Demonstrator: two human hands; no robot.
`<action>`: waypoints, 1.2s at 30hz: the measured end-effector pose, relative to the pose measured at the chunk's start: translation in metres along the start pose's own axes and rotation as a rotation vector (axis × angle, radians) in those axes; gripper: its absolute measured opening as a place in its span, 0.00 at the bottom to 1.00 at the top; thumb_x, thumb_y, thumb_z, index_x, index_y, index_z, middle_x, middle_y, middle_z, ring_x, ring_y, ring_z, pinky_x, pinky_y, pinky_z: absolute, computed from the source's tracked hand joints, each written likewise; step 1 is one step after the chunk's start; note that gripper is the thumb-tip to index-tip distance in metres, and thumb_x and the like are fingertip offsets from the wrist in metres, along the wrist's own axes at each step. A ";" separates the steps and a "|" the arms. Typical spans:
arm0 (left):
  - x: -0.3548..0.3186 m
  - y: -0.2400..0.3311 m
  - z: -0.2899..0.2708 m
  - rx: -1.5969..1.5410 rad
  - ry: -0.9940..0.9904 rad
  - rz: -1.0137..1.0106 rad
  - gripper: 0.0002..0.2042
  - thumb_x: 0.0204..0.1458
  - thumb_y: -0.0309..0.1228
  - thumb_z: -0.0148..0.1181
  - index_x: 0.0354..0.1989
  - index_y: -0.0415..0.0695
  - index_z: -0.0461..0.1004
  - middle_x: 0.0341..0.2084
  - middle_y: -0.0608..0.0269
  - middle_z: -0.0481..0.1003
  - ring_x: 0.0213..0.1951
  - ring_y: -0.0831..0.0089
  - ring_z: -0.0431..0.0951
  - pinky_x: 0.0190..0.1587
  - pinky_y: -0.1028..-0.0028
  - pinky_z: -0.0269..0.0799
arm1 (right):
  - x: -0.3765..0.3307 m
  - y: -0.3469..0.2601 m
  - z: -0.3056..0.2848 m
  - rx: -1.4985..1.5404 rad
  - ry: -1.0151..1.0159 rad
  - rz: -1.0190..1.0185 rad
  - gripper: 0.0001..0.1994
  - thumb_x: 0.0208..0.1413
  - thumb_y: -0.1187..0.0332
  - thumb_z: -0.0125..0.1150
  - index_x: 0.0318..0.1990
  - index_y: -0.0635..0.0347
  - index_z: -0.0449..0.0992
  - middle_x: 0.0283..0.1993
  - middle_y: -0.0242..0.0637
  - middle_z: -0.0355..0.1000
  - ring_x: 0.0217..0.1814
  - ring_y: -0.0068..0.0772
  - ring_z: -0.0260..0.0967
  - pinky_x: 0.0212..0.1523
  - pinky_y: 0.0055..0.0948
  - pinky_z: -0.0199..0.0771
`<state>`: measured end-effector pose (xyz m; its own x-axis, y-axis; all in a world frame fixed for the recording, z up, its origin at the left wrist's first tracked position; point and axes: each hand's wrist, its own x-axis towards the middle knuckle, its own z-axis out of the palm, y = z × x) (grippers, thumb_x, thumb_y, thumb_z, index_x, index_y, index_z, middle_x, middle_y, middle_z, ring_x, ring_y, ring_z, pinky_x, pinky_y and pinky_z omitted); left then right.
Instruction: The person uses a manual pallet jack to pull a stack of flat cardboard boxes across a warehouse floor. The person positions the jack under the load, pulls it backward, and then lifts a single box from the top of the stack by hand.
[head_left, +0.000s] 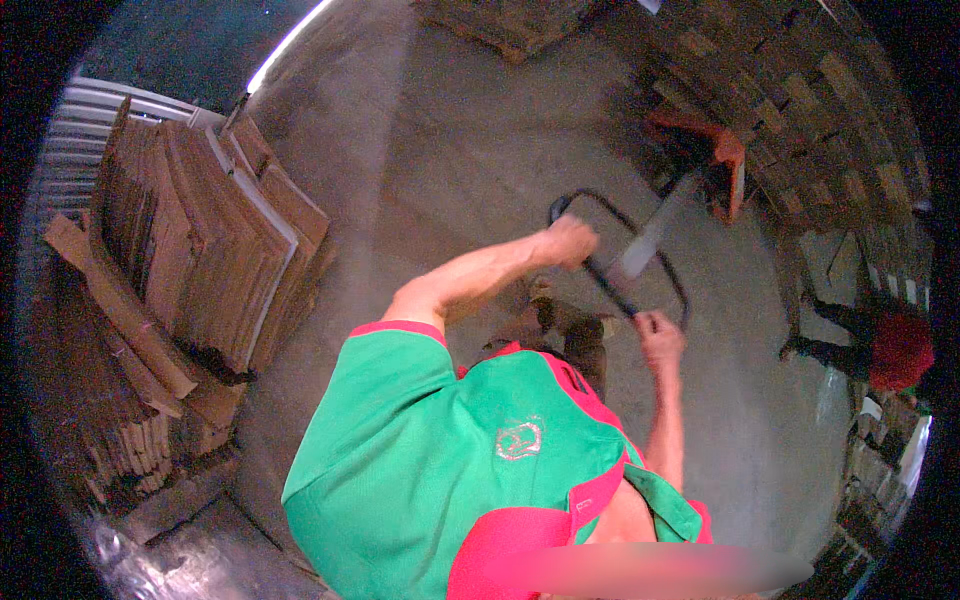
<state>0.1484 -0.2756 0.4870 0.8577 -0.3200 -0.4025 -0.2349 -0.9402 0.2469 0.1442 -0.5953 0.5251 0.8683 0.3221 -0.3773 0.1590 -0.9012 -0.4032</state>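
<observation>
A black loop handle (pixel 612 284) stands in front of me on a pale grey shaft (pixel 645 245). The shaft runs away to the far right toward an orange frame (pixel 730 158), which looks like the body of a pallet jack. My left hand (pixel 572 241) is closed round the loop near its left end, arm stretched forward. At the nearer right end, my right hand (pixel 659 338) is closed on the same loop. Blur softens the shaft, and dark shadow hides the lower part of the orange frame.
Stacked flat cardboard (pixel 220 235) leans along the left side. Rows of brown stacked goods (pixel 800 110) line the far right. Another person in a red top (pixel 900 345) is at the right edge. A pallet-like load (pixel 515 25) sits on the concrete floor (pixel 450 150) at the far end.
</observation>
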 end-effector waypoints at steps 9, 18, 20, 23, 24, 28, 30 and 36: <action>0.034 0.006 -0.099 -0.080 0.774 0.072 0.16 0.42 0.34 0.67 0.42 0.53 0.78 0.23 0.59 0.76 0.32 0.51 0.78 0.39 0.51 0.71 | 0.046 -0.027 -0.088 -0.129 0.808 -0.222 0.16 0.65 0.54 0.55 0.37 0.55 0.81 0.29 0.43 0.79 0.29 0.46 0.78 0.30 0.44 0.72; -0.049 -0.027 0.050 0.013 -0.051 -0.011 0.10 0.44 0.34 0.68 0.34 0.45 0.82 0.27 0.54 0.81 0.36 0.54 0.84 0.38 0.54 0.78 | -0.030 -0.043 0.056 -0.086 -0.055 0.029 0.35 0.56 0.29 0.50 0.49 0.51 0.83 0.44 0.51 0.80 0.48 0.60 0.76 0.54 0.56 0.71; -0.036 -0.033 -0.038 0.060 0.132 0.048 0.08 0.44 0.32 0.66 0.32 0.44 0.81 0.28 0.53 0.82 0.35 0.53 0.84 0.35 0.54 0.78 | -0.009 -0.053 -0.006 -0.080 0.205 -0.146 0.31 0.57 0.31 0.52 0.41 0.51 0.83 0.40 0.51 0.80 0.46 0.59 0.77 0.46 0.55 0.74; 0.001 -0.021 -0.159 0.063 0.558 0.046 0.08 0.42 0.27 0.62 0.33 0.44 0.80 0.29 0.50 0.82 0.35 0.51 0.84 0.36 0.54 0.78 | 0.039 -0.059 -0.102 0.093 0.577 -0.221 0.22 0.59 0.43 0.59 0.34 0.54 0.79 0.33 0.46 0.79 0.37 0.51 0.78 0.34 0.48 0.72; 0.001 -0.016 -0.177 0.022 0.573 0.072 0.08 0.41 0.27 0.62 0.33 0.43 0.79 0.28 0.49 0.81 0.34 0.50 0.83 0.35 0.54 0.78 | 0.043 -0.063 -0.113 0.041 0.585 -0.111 0.22 0.59 0.43 0.59 0.33 0.54 0.79 0.33 0.46 0.78 0.37 0.52 0.77 0.34 0.48 0.72; -0.024 0.001 -0.109 0.035 0.443 -0.148 0.19 0.43 0.26 0.64 0.48 0.45 0.78 0.31 0.50 0.81 0.40 0.49 0.81 0.49 0.53 0.74 | 0.015 -0.069 -0.051 -0.121 0.813 -0.175 0.22 0.59 0.42 0.59 0.31 0.54 0.78 0.29 0.46 0.75 0.35 0.54 0.73 0.36 0.49 0.69; -0.049 0.002 -0.011 0.084 0.401 -0.131 0.21 0.44 0.27 0.64 0.51 0.45 0.78 0.36 0.50 0.81 0.43 0.48 0.80 0.55 0.52 0.70 | -0.014 -0.067 0.022 -0.163 0.494 0.039 0.27 0.55 0.38 0.60 0.30 0.56 0.79 0.30 0.49 0.75 0.40 0.54 0.72 0.44 0.53 0.67; -0.033 -0.072 0.085 0.159 -0.122 -0.044 0.12 0.43 0.37 0.67 0.34 0.45 0.84 0.34 0.51 0.83 0.38 0.52 0.84 0.45 0.54 0.79 | 0.005 -0.060 0.093 0.040 -0.118 -0.014 0.36 0.55 0.27 0.49 0.41 0.53 0.84 0.44 0.52 0.79 0.49 0.55 0.75 0.58 0.53 0.68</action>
<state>0.0984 -0.2076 0.4078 0.8092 -0.2809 -0.5160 -0.2758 -0.9571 0.0884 0.0954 -0.5130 0.4700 0.8045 0.3681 -0.4661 0.1497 -0.8851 -0.4408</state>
